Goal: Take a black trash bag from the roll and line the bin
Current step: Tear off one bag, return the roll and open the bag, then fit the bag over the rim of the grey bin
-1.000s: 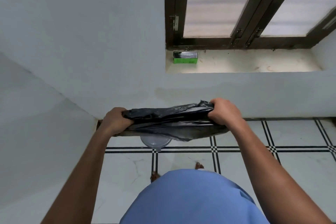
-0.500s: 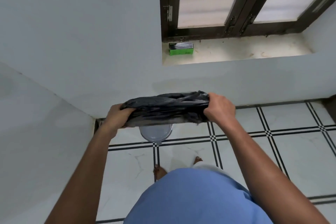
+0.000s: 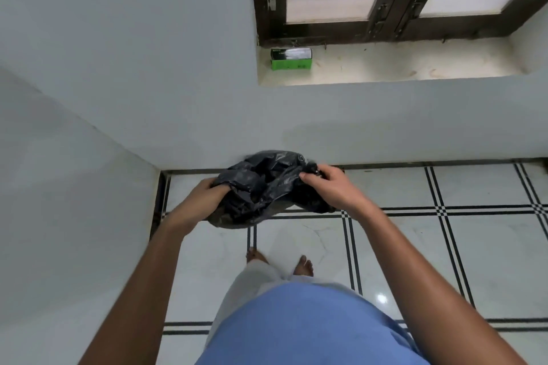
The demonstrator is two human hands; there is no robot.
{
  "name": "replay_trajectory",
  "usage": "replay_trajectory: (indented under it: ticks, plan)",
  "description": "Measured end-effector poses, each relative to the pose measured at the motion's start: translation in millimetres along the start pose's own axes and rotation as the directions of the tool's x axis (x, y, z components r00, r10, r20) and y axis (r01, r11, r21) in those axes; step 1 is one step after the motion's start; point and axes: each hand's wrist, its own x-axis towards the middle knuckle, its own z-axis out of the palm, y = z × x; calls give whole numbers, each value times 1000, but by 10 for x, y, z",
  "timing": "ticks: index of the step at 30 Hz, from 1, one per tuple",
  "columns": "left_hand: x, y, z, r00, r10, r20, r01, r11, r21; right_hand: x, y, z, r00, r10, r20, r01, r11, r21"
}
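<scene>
A crumpled black trash bag (image 3: 268,187) hangs low over the floor near the room's corner. My left hand (image 3: 207,194) grips its left edge, fingers buried in the plastic. At the bag's right edge my right hand (image 3: 329,187) pinches the plastic. The bag spreads out between both hands and hides the bin underneath it. The green box holding the bag roll (image 3: 291,59) lies on the window sill, far above and apart from my hands.
White walls meet in a corner on the left. The window sill (image 3: 400,64) runs under a dark-framed window. The floor is white tile with black lines (image 3: 444,210). My bare feet (image 3: 302,265) stand just behind the bag.
Both hands have dropped toward the floor with the bag. The bag, earlier stretched flat between them, now bulges open and covers the clear bin that showed below it.
</scene>
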Motion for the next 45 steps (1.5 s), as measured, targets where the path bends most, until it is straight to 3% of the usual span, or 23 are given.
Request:
replay_trajectory:
  ticks: [3, 6, 9, 14, 19, 32, 43, 45]
  plan:
    - [-128, -234, 342, 997, -77, 14, 77, 997, 0, -101, 300, 139, 991, 34, 130, -7, 979, -202]
    - [-280, -459, 832, 991, -100, 87, 98, 995, 29, -248, 652, 247, 946, 194, 258, -97, 933, -346]
    - [-427, -605, 1278, 970, -161, 185, 147, 986, 83, -345, 1001, 358, 903, 304, 304, -196, 920, -339]
    - [-439, -666, 1661, 936, -175, 305, 153, 984, 94, -385, 1282, 396, 896, 329, 299, -202, 900, -387]
    - [-288, -577, 1573, 947, -171, 274, 116, 972, 206, -333, 1334, 349, 914, 310, 262, -220, 920, -323]
    - [-13, -724, 1316, 937, -201, 287, 137, 964, 226, -80, 1211, 495, 910, 354, 214, -288, 914, -286]
    - [265, -635, 1009, 936, -247, 250, 210, 963, 167, 244, 898, 671, 911, 360, 204, -297, 912, -284]
    - [309, -632, 974, 938, -255, 236, 231, 965, 124, 288, 807, 718, 918, 345, 193, -309, 931, -195]
